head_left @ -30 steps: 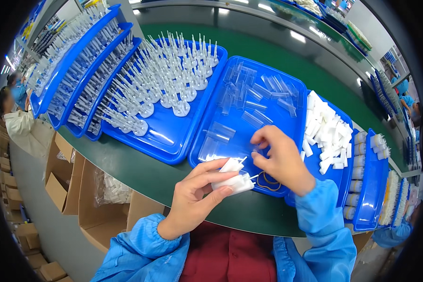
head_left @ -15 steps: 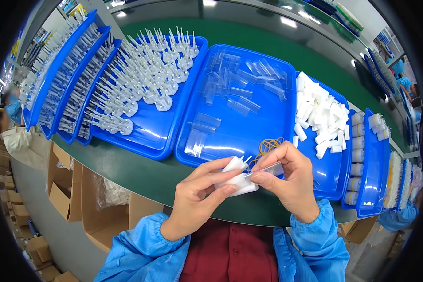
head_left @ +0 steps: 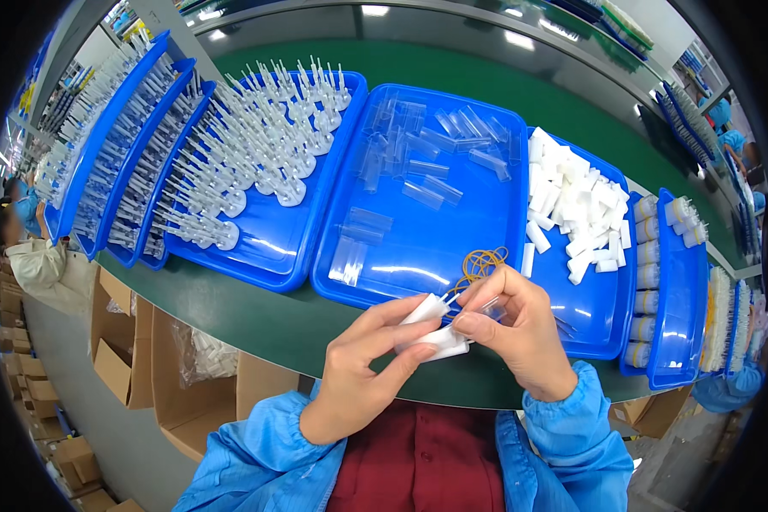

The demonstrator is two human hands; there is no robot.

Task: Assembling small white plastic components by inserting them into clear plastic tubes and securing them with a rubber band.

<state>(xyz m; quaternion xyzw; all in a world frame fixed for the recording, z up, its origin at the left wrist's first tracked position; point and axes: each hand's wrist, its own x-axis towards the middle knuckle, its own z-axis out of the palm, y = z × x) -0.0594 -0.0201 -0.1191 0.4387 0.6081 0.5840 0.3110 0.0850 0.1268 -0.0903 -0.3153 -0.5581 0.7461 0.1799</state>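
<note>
I see left hand [head_left: 363, 375] pinching white plastic pieces [head_left: 435, 328], long axis toward 2 o'clock. Right hand [head_left: 520, 328], touching at 3 o'clock, fingertips gripping clear sleeve [head_left: 486, 309]. Rubber bands [head_left: 480, 261] at 12 o'clock on blue tray [head_left: 418, 256].

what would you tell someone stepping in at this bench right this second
Left hand pinches a small bundle of white pieces over the green bench edge. Right hand works a clear sleeve at the bundle's end, with rubber bands just behind it. Clear sleeves lie in the middle blue tray, loose white pieces in the tray to the right. Done: bundle gathered. Left: whether it is banded cannot be told.
</note>
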